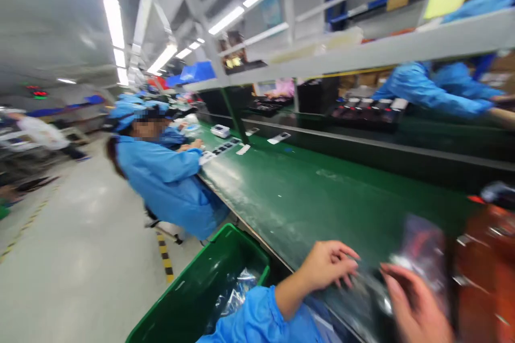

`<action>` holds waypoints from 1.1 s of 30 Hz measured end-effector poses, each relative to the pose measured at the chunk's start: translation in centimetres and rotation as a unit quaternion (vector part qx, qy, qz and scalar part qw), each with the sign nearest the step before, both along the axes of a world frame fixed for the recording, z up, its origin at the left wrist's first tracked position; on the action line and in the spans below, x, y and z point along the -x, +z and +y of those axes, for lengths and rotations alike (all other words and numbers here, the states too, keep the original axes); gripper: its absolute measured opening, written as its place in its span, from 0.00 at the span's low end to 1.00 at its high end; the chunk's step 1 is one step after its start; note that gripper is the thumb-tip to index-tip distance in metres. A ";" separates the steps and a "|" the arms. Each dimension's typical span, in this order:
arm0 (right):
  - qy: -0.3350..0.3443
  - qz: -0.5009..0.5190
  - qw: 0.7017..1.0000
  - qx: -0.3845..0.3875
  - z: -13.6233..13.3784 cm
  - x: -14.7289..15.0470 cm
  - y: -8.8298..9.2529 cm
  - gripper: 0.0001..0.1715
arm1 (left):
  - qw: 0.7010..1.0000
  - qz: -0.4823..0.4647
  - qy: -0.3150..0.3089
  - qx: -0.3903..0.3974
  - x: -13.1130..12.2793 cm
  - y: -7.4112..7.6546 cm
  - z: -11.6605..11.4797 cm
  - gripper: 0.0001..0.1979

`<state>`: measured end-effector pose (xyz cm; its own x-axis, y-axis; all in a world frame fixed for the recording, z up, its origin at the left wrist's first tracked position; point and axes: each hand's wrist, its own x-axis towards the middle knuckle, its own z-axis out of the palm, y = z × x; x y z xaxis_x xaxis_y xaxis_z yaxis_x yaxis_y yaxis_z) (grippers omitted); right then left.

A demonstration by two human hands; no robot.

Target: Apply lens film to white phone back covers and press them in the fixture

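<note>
My left hand (328, 266) hovers over the near edge of the green table (306, 198), its fingers loosely curled and apart, with nothing seen in them. To the right, my right hand (422, 308) is blurred, its thumb and fingers bent with a gap between them; no held thing shows. A clear plastic bag (426, 252) with something reddish in it lies just beyond my right hand. Between and below the hands is a shiny, transparent patch too smeared to name.
A green bin (181, 300) with clear plastic bags (241, 289) stands at the table's near side. Orange-brown material (488, 268) is at the right. A co-worker in blue (161, 171) sits further along, by small dark parts (227, 146). A shelf (362, 56) runs above the table.
</note>
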<state>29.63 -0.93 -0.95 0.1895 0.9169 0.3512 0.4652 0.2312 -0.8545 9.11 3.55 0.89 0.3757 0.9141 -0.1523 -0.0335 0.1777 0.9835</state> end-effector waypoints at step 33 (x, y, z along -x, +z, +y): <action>0.011 -0.241 0.964 -0.113 -2.0 3.5 2.7 0.10 | 0.971 0.181 0.005 -0.157 0.6 0.3 -1.8 0.07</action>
<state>26.16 -2.94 1.77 -0.0652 0.8086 0.5848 0.7883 0.4010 -0.4667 8.47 1.79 1.17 0.3406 0.9401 0.0135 0.3239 -0.1308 0.9370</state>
